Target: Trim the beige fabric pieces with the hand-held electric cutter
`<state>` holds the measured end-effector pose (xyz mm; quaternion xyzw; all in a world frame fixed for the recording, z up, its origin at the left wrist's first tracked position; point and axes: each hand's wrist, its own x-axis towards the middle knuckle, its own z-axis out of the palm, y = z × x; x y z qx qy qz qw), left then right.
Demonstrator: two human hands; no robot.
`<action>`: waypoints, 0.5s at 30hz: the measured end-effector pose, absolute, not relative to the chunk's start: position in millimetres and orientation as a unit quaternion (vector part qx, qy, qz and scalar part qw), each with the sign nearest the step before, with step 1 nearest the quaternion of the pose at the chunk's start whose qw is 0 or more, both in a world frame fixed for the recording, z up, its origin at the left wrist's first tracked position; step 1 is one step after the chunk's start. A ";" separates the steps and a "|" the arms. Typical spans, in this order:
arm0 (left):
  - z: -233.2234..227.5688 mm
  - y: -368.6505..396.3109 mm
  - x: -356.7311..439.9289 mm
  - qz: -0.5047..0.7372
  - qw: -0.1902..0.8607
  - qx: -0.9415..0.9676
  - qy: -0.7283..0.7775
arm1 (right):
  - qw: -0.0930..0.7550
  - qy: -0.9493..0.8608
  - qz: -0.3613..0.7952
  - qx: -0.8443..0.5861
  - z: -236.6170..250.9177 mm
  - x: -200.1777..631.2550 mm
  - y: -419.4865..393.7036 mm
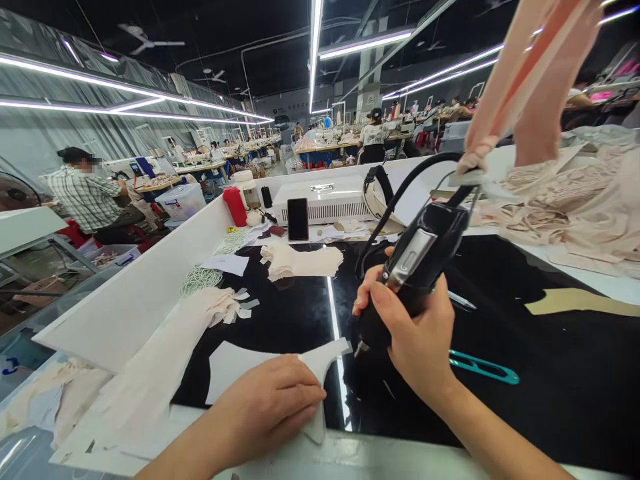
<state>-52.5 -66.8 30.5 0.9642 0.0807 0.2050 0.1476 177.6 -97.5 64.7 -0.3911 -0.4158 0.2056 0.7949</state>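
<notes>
While left hand (pixel 270 400) pins fabric piece (pixel 320 357), right hand (pixel 417 333) grips black tool (pixel 415 267).

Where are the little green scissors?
The green scissors lie on the black table, just right of the right hand holding the black tool.

Tool tip (pixel 361 347) too small.

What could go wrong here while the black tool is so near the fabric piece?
1. The tip of the black tool, held in the right hand, points toward the left hand pressing the fabric piece; it might catch the fingers.
2. Its cord loops over the table and could snag.
3. The scissors lie beside the right wrist.
</notes>
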 end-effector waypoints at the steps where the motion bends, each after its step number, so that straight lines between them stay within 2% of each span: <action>1: 30.7 -64.3 -49.3 0.209 0.140 0.964 0.091 | 0.798 -0.414 0.200 -0.390 65.2 179.8 -93.4; 10: 17.6 -45.5 -3.7 0.185 0.015 0.975 0.121 | 0.789 -0.431 0.190 -0.394 59.7 183.1 -68.1; 15: 13.3 -45.7 -0.2 0.165 0.004 0.976 0.139 | 0.780 -0.434 0.196 -0.406 55.7 180.9 -62.9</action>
